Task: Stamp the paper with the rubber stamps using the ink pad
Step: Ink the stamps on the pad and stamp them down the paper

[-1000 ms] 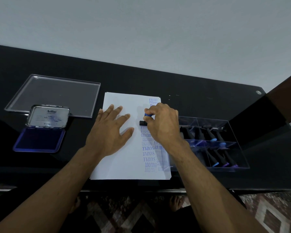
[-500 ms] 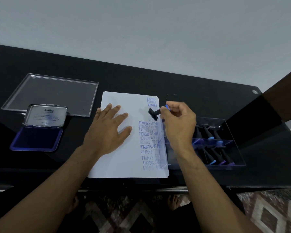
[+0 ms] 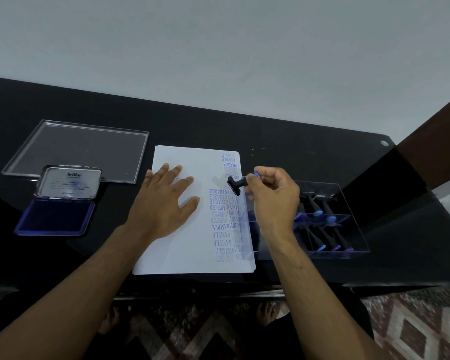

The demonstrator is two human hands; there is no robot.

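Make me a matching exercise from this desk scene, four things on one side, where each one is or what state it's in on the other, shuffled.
Things:
1. ink pad
2. rubber stamp
3. left hand
4. clear box

States:
A. flat on the paper
B. holds spare stamps, right of the paper
C. lid open, far left
D. held in the right hand, off the paper

Pairs: 1-C, 2-D, 3-A, 4-B
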